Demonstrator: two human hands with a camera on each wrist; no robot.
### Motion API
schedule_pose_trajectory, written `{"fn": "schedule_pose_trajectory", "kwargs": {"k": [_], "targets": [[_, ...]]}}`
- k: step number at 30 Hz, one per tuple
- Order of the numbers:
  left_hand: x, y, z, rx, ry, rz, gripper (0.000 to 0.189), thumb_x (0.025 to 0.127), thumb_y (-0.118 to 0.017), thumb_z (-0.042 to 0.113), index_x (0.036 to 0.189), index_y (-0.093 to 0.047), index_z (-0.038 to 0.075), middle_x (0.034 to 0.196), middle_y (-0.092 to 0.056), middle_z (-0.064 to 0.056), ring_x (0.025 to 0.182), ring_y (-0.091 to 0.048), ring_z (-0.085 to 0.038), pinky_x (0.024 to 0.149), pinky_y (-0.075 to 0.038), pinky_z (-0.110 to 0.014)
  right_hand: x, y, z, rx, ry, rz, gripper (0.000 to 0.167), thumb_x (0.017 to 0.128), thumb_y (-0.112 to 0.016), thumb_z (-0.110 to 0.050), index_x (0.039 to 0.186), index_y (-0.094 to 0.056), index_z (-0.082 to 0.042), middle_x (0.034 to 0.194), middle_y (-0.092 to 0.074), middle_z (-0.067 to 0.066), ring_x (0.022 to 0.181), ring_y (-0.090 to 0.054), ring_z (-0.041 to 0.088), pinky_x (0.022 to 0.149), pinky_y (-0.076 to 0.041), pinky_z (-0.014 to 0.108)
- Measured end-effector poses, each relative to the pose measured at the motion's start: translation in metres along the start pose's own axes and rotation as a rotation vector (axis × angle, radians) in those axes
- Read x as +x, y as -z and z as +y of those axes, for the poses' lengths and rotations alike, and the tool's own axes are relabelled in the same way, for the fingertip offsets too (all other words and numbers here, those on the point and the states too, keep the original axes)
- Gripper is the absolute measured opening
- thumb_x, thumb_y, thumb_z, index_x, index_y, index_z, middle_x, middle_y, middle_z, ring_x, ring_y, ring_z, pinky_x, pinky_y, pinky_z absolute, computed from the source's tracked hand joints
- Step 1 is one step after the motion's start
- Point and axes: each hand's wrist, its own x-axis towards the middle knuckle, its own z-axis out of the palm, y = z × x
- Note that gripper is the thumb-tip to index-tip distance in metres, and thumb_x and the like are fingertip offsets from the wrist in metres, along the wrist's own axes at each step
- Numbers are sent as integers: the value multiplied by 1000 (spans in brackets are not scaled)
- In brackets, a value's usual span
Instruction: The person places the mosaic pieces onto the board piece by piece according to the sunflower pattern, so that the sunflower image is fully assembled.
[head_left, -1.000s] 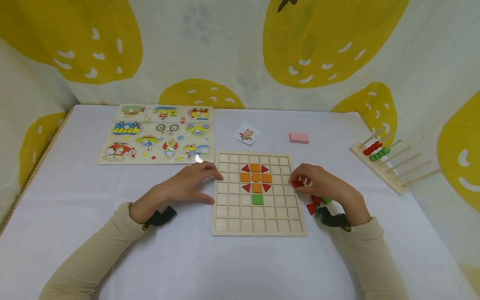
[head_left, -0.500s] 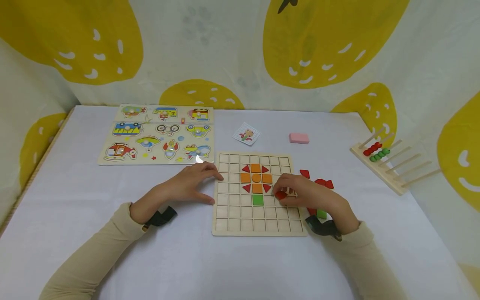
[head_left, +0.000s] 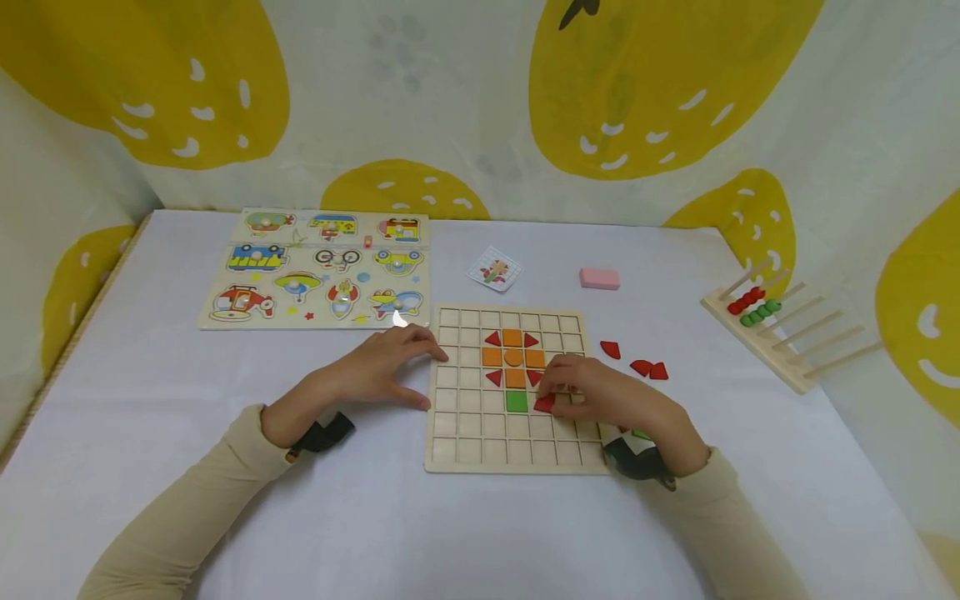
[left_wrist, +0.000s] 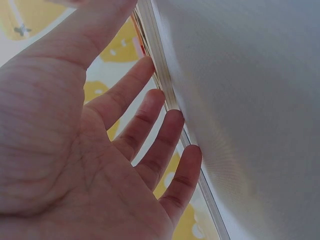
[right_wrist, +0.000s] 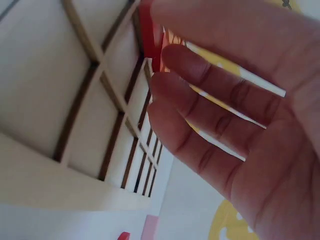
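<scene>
Four fingers and a thumb of the left hand (head_left: 377,367) lie spread along the left edge of the grid board (head_left: 467,425), mid-frame, touching rather than gripping it; from where I stand, so light a contact could let the board skid if its far side gets pushed. Toward the centre, a green square (head_left: 516,401) sits in a cell, and just right of it the right hand (head_left: 603,392) pinches a red piece (head_left: 544,404) at the fingertips. I can't tell whether that piece is down in a cell; turned askew, it could catch on the dividers, and a knuckle might nudge the red triangle (head_left: 534,377) just above. Farther right, the dark strap (head_left: 633,462) hangs by some half-hidden pieces (head_left: 640,433), so a careless sweep could scatter them, or the loose red pieces (head_left: 611,350) higher up.
</scene>
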Motion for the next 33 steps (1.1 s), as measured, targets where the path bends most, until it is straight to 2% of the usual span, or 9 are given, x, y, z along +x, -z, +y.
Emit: {"fn": "schedule_pose_trajectory", "kwargs": {"k": [4,12,21,26,33], "targets": [[0,0,0,-3,1,0,59,77,-82,37,127,-60,17,133,-49,-7,126,-43,-31,104,-31,-55,0,1,1,23,-40,-14,12,88,-72,-11,100,-71,-11,101,-62,-2,94,-56,17,83,-52,32],[0,0,0,-8,9,-5,59,77,-82,37,127,-59,17,135,-49,-7,126,-42,-30,104,-30,-55,3,-3,2,62,5,-21,11,88,-72,-9,98,-69,-11,97,-61,-3,87,-55,16,76,-51,28],[-1,1,1,-16,3,-1,58,77,-82,36,127,-60,17,134,-49,-7,127,-42,-29,104,-31,-54,1,0,4,50,-29,-29,10,89,-71,-11,98,-70,-14,98,-61,-5,89,-56,15,79,-51,30],[-1,1,1,-14,1,0,58,77,-82,35,127,-60,16,134,-49,-7,127,-42,-29,105,-30,-54,-4,6,11,83,-83,2,9,89,-71,-13,97,-69,-15,97,-62,-6,87,-55,14,77,-51,28],[-1,1,1,-8,3,0,58,77,-83,35,126,-60,16,133,-49,-7,127,-42,-28,104,-30,-53,-12,17,33,67,-87,98,9,89,-70,-7,98,-70,-7,94,-64,-2,86,-56,16,76,-51,30]]}}
